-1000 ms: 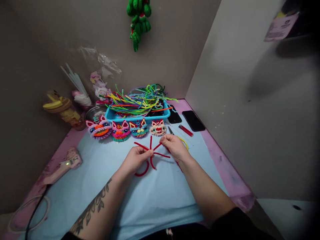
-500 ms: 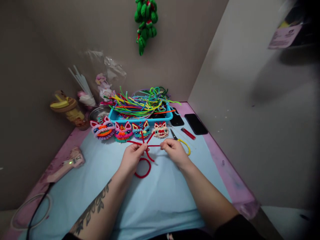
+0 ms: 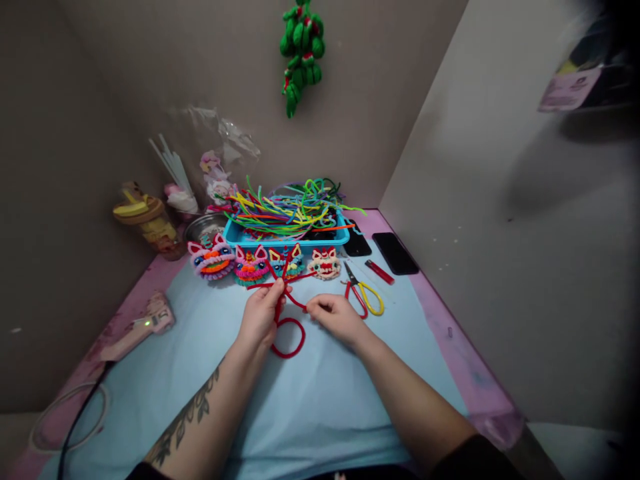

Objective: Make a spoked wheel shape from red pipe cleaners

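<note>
My left hand (image 3: pixel 260 315) pinches a bundle of red pipe cleaners (image 3: pixel 286 313) where the strands cross. Loose ends fan upward from the pinch, and a closed red loop (image 3: pixel 289 339) lies on the light blue mat (image 3: pixel 300 400) just below. My right hand (image 3: pixel 334 317) grips one red strand near its end, to the right of the crossing. Both hands hover low over the mat.
Several pipe-cleaner animal faces (image 3: pixel 250 263) line the mat's far edge before a blue tray (image 3: pixel 280 235) of coloured pipe cleaners. Scissors (image 3: pixel 363 293), a red lighter (image 3: pixel 381 271) and two phones (image 3: pixel 397 252) lie right. A pink glue gun (image 3: pixel 140 328) sits left.
Both hands have shifted left and slightly nearer. My right hand has pulled its strand down toward the crossing, and the red loop now lies closed under my left hand.
</note>
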